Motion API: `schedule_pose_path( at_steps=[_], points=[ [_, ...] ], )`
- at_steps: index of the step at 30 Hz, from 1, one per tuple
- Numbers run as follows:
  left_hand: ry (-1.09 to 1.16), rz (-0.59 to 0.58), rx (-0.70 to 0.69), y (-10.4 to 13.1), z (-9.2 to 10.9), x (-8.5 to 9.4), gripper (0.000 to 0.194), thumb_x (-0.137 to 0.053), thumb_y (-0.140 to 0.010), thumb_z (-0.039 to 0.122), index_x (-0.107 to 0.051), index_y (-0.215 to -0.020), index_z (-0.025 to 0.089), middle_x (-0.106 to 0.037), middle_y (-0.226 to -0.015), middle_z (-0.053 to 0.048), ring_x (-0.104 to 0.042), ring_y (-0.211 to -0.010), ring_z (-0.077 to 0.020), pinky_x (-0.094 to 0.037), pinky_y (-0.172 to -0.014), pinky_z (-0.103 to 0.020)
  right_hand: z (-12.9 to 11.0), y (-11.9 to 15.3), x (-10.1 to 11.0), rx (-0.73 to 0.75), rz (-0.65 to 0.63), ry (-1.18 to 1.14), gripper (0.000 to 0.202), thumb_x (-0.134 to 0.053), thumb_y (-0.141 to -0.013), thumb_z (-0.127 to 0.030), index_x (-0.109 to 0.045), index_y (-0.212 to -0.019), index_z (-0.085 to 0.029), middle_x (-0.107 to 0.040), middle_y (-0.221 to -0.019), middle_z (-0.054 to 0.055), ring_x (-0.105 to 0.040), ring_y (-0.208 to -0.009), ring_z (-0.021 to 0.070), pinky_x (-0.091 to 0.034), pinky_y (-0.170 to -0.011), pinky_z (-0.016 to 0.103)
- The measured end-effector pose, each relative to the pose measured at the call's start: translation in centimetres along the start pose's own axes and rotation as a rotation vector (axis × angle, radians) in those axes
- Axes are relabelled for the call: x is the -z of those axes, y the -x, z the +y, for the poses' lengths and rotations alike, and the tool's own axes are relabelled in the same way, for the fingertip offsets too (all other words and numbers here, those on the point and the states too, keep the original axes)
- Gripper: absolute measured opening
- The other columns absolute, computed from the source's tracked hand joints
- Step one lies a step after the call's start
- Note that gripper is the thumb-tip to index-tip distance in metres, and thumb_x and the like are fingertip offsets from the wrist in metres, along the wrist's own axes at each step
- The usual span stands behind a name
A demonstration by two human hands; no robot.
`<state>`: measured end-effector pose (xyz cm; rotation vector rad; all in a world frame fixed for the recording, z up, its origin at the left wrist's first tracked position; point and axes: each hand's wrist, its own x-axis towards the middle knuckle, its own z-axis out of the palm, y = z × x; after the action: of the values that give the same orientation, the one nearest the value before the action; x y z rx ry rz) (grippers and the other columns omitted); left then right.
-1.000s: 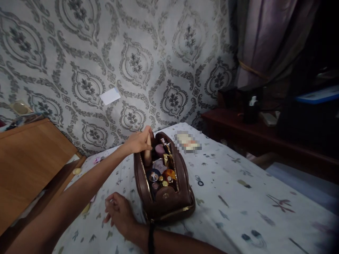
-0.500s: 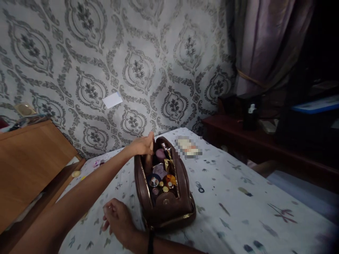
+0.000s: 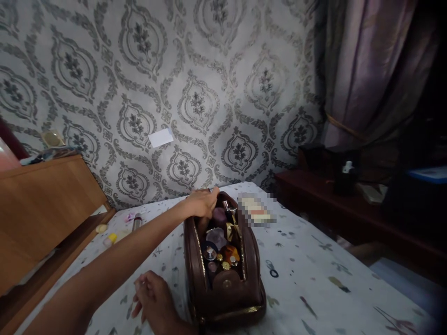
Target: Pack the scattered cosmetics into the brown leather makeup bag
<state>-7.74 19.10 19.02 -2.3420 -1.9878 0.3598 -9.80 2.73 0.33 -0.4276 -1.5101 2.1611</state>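
A brown leather toiletry bag [image 3: 226, 298] stands on the bed with its gold zip undone and its top gaping. Inside are perfume bottles: a purple-grey faceted one [image 3: 215, 237], an amber one [image 3: 230, 253] and several with gold or silver caps. My left hand [image 3: 203, 203] is closed on the bag's far left rim, some fingers reaching down inside. What those fingers touch in there is hidden. To the left of the bag, my right hand [image 3: 153, 298] hovers or rests by the sheet, its fingers curled in, and I see nothing in them.
Left of the bag lie a small tube [image 3: 137, 222], a yellow-capped item [image 3: 111, 239] and a round beige item [image 3: 101, 228]. A blurred-out flat item [image 3: 256, 209] lies beyond the bag to the right. A wooden headboard [image 3: 52, 204] stands left, a dark desk [image 3: 300, 186] right.
The camera view has shifted, so the bag and hands sit lower and further right. My left hand has stayed at the far rim; my right hand remains beside the bag, fingers still curled.
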Motion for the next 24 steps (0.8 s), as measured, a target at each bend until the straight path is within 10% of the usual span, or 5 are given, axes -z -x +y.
schedule_pose_path(
  at_steps=[10, 24],
  points=[
    [0.178, 0.055, -0.062, 0.4, -1.2, -0.3, 0.039, -0.059, -0.083, 0.033, -0.045, -0.117, 0.021, -0.063, -0.114, -0.008, -0.060, -0.105, -0.0267, -0.047, -0.087, -0.035, 0.3, 0.4, 0.2, 0.044, -0.024, -0.045, 0.055, -0.058, -0.077, -0.073, -0.050, -0.084, -0.020, -0.054, -0.072, -0.004, -0.050, -0.044, 0.0047, -0.025, -0.035, 0.015],
    [0.350, 0.063, -0.006, -0.4, -1.3, -0.8, 0.072, -0.068, -0.074, 0.025, -0.027, -0.132, 0.016, -0.066, -0.102, -0.005, -0.063, -0.095, -0.0217, -0.048, -0.081, -0.030, 0.3, 0.2, 0.3, 0.051, -0.051, -0.015, 0.064, -0.056, -0.072, -0.082, -0.048, -0.083, -0.019, -0.054, -0.070, -0.003, -0.051, -0.044, 0.0049, -0.025, -0.034, 0.015]
  ],
)
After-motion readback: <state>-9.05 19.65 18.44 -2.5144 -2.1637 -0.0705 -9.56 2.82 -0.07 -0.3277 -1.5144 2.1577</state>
